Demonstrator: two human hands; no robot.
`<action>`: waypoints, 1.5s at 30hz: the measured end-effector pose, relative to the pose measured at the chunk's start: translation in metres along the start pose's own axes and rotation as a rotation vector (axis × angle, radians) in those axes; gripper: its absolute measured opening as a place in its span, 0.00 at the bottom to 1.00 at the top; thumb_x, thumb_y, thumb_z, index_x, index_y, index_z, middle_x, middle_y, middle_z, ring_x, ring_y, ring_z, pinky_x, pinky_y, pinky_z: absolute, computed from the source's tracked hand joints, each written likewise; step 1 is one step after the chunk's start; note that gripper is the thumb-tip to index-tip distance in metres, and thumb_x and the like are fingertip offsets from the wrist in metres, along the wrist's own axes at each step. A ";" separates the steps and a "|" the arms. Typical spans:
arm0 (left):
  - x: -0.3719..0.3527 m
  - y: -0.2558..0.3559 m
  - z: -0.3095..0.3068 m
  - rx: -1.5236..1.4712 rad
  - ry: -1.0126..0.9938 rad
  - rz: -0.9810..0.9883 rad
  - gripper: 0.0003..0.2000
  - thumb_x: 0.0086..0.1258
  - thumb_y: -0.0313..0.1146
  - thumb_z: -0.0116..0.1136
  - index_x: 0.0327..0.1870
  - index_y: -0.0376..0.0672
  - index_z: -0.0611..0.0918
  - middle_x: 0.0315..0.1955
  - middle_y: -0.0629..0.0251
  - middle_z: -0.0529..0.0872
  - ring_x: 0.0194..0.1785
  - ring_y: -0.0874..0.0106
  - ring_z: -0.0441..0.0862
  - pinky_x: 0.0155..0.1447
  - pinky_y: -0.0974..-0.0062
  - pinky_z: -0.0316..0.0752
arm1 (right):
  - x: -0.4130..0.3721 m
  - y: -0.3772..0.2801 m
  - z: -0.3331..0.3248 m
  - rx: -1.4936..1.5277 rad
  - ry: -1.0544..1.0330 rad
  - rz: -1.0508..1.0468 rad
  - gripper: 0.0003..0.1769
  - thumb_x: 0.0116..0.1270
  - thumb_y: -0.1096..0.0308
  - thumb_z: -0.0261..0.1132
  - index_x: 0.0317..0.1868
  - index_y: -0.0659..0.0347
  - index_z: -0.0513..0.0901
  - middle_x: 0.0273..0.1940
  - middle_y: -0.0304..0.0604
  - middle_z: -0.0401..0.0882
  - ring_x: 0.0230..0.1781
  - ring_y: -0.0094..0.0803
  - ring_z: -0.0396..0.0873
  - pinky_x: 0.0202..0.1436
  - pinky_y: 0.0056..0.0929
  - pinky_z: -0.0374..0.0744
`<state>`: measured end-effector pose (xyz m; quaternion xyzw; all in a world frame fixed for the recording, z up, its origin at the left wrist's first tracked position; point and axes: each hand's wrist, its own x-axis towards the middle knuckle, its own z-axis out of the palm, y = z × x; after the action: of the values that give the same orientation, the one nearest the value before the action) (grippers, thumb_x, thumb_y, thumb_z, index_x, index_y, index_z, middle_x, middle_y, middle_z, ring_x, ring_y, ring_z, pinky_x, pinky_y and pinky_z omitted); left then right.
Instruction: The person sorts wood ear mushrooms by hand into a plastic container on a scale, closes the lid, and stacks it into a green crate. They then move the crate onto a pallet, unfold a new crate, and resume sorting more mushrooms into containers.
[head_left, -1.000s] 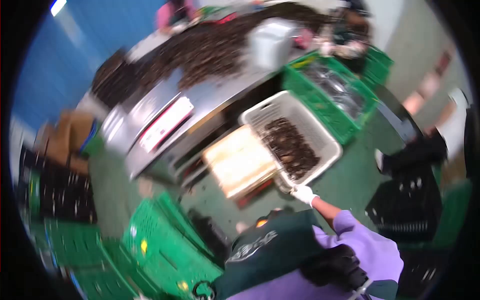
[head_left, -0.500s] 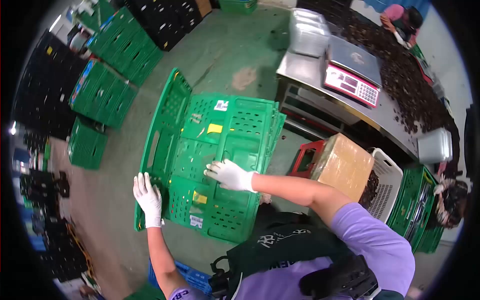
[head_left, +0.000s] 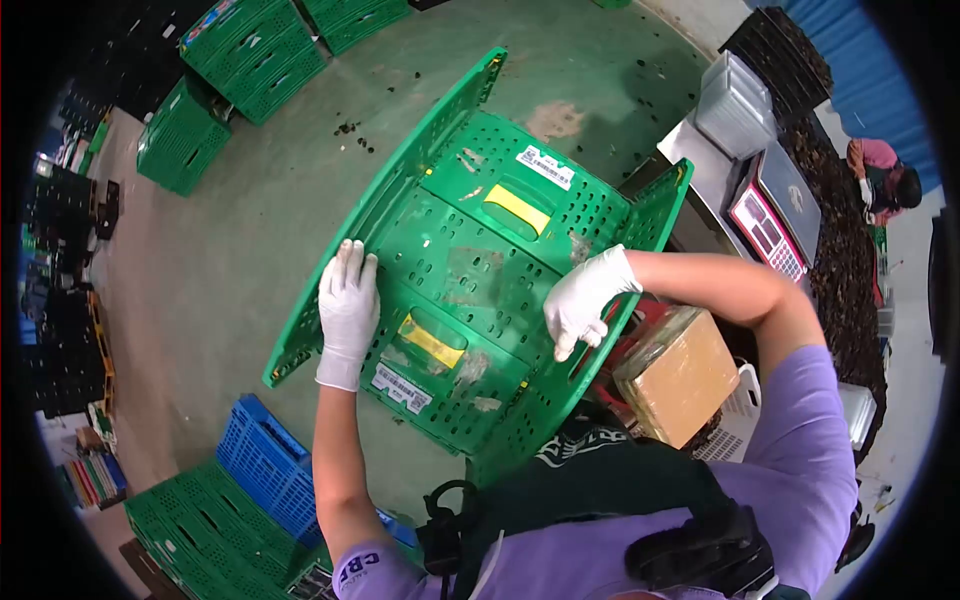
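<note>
A green perforated plastic crate (head_left: 470,270) with yellow handles and white labels lies in front of me, its two long side panels raised. My left hand (head_left: 350,300), in a white glove, rests on the far-left panel's inner side with its fingers stretched out. Near the right-hand panel (head_left: 600,350) is my right hand (head_left: 583,303), also gloved, its fingers bent downward over the crate's inside. Whether those fingers grip anything is hard to make out.
Green crates stand stacked at the upper left (head_left: 250,55) and lower left (head_left: 205,530), beside a blue crate (head_left: 265,465). At right are a wrapped box (head_left: 680,375), a scale (head_left: 775,215) and clear containers (head_left: 735,105). A co-worker (head_left: 882,180) is at the far right.
The right-hand panel, folded flat before, now stands raised. My right hand has moved from the crate's middle to beside that panel. The view has shifted, and the crate appears closer.
</note>
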<state>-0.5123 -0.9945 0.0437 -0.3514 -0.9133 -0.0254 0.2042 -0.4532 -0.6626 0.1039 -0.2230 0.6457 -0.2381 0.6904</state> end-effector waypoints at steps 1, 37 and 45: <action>0.002 -0.001 -0.001 -0.005 0.047 -0.052 0.20 0.56 0.23 0.61 0.53 0.41 0.79 0.58 0.57 0.76 0.68 0.57 0.69 0.67 0.57 0.67 | 0.009 0.017 -0.011 -0.088 0.050 0.061 0.24 0.65 0.46 0.62 0.29 0.62 0.85 0.23 0.43 0.84 0.23 0.36 0.82 0.32 0.35 0.80; -0.151 0.083 -0.175 -0.271 -0.542 -0.128 0.14 0.59 0.36 0.55 0.44 0.44 0.84 0.39 0.65 0.83 0.54 0.60 0.78 0.71 0.54 0.61 | -0.075 0.117 -0.090 -1.414 1.403 0.336 0.09 0.60 0.63 0.62 0.34 0.60 0.81 0.34 0.46 0.76 0.43 0.41 0.77 0.65 0.51 0.66; -0.161 0.081 -0.162 -0.346 -0.395 -0.185 0.11 0.62 0.36 0.54 0.42 0.47 0.85 0.39 0.68 0.84 0.56 0.63 0.78 0.72 0.55 0.58 | -0.122 0.114 -0.062 -1.063 1.388 0.228 0.20 0.56 0.63 0.71 0.50 0.53 0.82 0.52 0.39 0.77 0.66 0.34 0.69 0.75 0.53 0.57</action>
<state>-0.2944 -1.0659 0.1210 -0.2945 -0.9456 -0.1307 -0.0440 -0.5173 -0.4982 0.1252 -0.2540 0.9631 0.0824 -0.0330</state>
